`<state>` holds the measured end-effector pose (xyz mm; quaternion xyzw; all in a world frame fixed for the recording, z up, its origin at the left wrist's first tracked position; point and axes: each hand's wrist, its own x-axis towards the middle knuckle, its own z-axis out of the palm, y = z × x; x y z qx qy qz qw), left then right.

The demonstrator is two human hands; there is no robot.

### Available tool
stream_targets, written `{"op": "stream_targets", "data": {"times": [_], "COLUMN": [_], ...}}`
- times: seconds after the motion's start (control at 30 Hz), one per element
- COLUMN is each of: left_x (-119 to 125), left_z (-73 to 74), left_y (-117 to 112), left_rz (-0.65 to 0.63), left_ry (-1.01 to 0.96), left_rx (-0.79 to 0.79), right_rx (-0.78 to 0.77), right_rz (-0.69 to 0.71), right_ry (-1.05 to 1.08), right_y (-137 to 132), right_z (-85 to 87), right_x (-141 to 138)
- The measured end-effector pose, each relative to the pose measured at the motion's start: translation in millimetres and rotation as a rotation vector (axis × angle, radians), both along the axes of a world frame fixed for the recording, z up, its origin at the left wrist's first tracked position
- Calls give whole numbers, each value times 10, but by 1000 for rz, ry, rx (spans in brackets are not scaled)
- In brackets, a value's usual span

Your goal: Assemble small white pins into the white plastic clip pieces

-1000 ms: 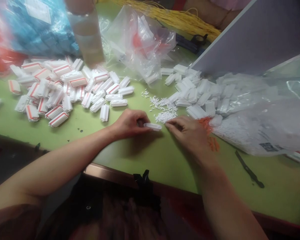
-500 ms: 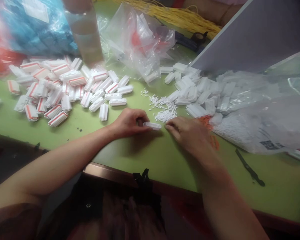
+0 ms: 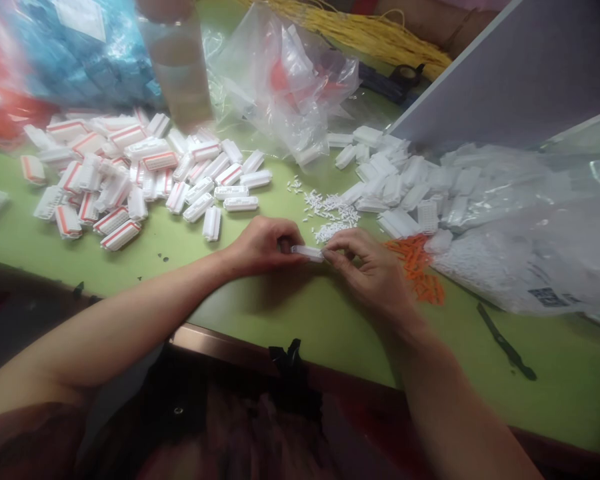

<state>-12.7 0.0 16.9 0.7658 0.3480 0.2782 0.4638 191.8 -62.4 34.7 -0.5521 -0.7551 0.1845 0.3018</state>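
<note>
Your left hand (image 3: 267,247) has its grip closed on one end of a thin white plastic block (image 3: 307,253). The block is in front of you, just above the green worktop (image 3: 260,320), and lies nearly flat between your hands. Your right hand (image 3: 367,263) has its fingertips at the block's other end. I cannot tell if that grip is closed on the block or on something tiny.

Just past the block is a little heap of tiny white pegs (image 3: 330,230). Orange strips (image 3: 420,267) lie beside your right hand. White blocks with red stripes (image 3: 123,237) are piled on the left, and plain white blocks (image 3: 395,187) on the right.
</note>
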Motion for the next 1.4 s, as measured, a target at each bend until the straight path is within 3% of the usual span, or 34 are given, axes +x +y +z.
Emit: {"op": "stream_targets", "data": {"times": [0.3, 0.53, 0.73, 0.9, 1.07, 1.23, 1.4], "left_x": [6, 0, 5, 6, 2, -2, -7], "left_z": [-4, 1, -4, -22, -10, 10, -19], "left_y": [6, 3, -2, -4, 6, 16, 17], "left_rz": [-6, -1, 17, 24, 23, 15, 14], "left_ry": [-31, -13, 3, -17, -7, -8, -30], "left_rx": [11, 6, 13, 15, 6, -12, 10], "right_rx": [342, 342, 488, 400, 318, 336, 366], "right_rz": [24, 38, 1, -14, -14, -11, 42], "right_ry": [-396, -381, -593, -644, -525, -452, -584], "right_y": [-19, -14, -64, -131, -132, -110, -127], "right_z": [0, -13, 25, 70, 72, 89, 127], "right_x": [-20, -11, -72, -124, -76, -10, -50]}}
